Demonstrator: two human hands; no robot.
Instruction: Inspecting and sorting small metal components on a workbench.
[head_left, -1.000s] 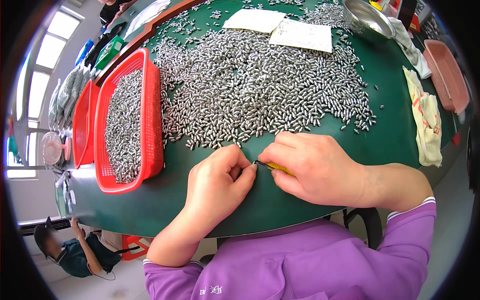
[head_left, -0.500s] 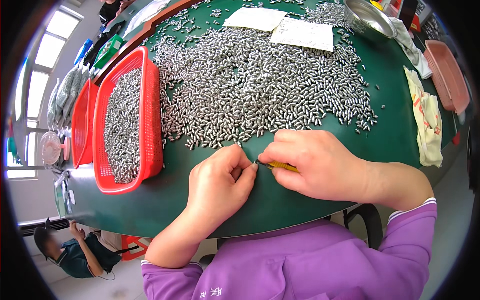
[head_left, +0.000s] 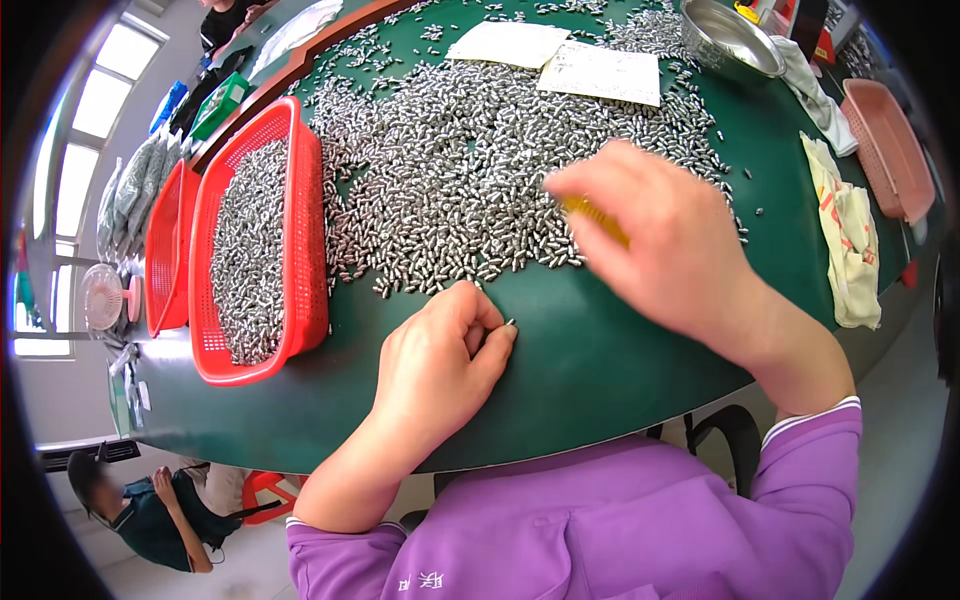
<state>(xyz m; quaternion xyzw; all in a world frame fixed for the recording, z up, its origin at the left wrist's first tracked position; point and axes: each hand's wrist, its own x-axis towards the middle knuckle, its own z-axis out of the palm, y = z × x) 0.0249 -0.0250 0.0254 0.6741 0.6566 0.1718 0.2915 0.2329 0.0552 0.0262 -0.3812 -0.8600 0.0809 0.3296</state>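
My left hand (head_left: 440,358) is closed in a pinch over the near part of the green table. A small silver metal piece (head_left: 512,322) sticks out between its thumb and forefinger. My right hand (head_left: 668,250), slightly blurred, is raised over the right side of a wide pile of small silver metal pieces (head_left: 450,170). Its fingers wrap round a yellow-handled tool (head_left: 597,220) with a ribbed grip; the tool's tip and exact kind cannot be made out.
Left of the pile stands a red plastic basket (head_left: 309,230) full of metal pieces, with another red basket (head_left: 170,250) beside it. Two paper sheets (head_left: 600,72) lie on the pile's far side. A metal bowl (head_left: 735,45), cloth glove (head_left: 848,235) and pink basket (head_left: 890,150) are at right.
My right hand has lifted away from the left hand, up and to the right, carrying the yellow-handled tool. The left hand has stayed in place, still pinching the metal piece.
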